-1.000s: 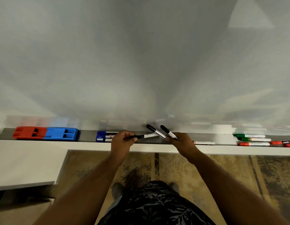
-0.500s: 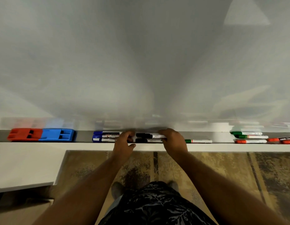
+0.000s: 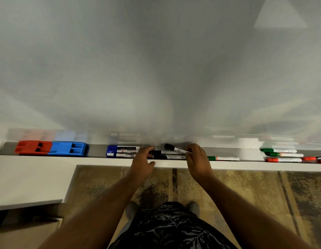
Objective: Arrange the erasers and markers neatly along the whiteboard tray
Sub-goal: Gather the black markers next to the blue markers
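A grey whiteboard tray (image 3: pixel 96 150) runs across the view. At its left lie a red eraser (image 3: pixel 33 147) and a blue eraser (image 3: pixel 68 149), end to end. Three blue markers (image 3: pixel 122 151) lie stacked beside my left hand (image 3: pixel 140 161), whose fingers rest on the cap ends of two black markers (image 3: pixel 169 155) lying in the tray. My right hand (image 3: pixel 198 159) pinches a third black marker (image 3: pixel 175 148), tilted with its cap up to the left. A lone green marker (image 3: pixel 223 158) lies right of that hand. Farther right lie green markers (image 3: pixel 280 152) and red markers (image 3: pixel 283 160).
The whiteboard (image 3: pixel 156 69) rises straight behind the tray. A white table corner (image 3: pixel 30 182) juts out at lower left, under the tray's edge. Patterned brownish floor (image 3: pixel 246 191) lies below, with my feet and dark patterned clothing at the bottom centre.
A second ago both hands held black markers above the tray. Two black markers now lie flat in the tray, and my right hand has lifted one marker at a tilt.
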Tool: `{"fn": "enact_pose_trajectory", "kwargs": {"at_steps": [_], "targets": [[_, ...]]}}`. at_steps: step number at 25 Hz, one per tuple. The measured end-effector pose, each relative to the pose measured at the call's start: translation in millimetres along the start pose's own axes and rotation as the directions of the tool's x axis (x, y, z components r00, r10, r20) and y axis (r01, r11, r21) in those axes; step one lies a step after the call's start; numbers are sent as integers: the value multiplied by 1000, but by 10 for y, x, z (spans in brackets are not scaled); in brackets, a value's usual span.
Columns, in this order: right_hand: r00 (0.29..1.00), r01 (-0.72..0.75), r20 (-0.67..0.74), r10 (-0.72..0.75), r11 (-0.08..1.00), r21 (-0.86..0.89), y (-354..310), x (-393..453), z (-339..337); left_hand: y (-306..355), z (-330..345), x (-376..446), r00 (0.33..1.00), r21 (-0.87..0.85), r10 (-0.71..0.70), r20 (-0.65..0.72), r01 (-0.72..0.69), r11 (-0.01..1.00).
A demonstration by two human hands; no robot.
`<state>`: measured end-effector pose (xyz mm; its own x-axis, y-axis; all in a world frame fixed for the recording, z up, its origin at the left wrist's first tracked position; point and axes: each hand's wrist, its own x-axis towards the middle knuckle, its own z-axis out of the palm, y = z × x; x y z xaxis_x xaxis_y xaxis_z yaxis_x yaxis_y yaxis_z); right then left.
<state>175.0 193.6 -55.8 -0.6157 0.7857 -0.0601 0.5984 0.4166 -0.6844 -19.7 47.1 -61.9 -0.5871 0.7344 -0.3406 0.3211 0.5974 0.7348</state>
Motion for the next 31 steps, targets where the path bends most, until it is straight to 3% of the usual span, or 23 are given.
{"fn": "enact_pose_trajectory", "kwargs": {"at_steps": [5, 11, 14, 17, 22, 28, 31], "targets": [[997, -13, -74, 6, 995, -95, -57, 36, 79, 56, 8, -38, 1000, -47, -27, 4, 28, 999], [991, 66, -90, -96, 954, -291, -158, 24, 162, 128, 37, -115, 1000, -66, -16, 8, 17, 998], [989, 48, -129, -72, 981, -186, -97, -94, 179, 142, 47, -139, 999, -77, -38, 0, 37, 996], [978, -106, -179, 111, 994, 39, -52, -151, 101, 170, 51, -102, 996, -112, -91, 2, 90, 990], [943, -329, -11, 332, 937, 118, -159, 58, 57, 283, 166, -31, 990, -87, -129, 53, 133, 987], [954, -299, 73, 291, 943, 147, -242, 17, 86, 244, 200, -23, 988, 1, -154, 10, 154, 988], [962, -270, 83, 259, 950, 159, -67, -24, -135, 366, 302, -86, 993, 101, 6, -119, 6, 995]]}}
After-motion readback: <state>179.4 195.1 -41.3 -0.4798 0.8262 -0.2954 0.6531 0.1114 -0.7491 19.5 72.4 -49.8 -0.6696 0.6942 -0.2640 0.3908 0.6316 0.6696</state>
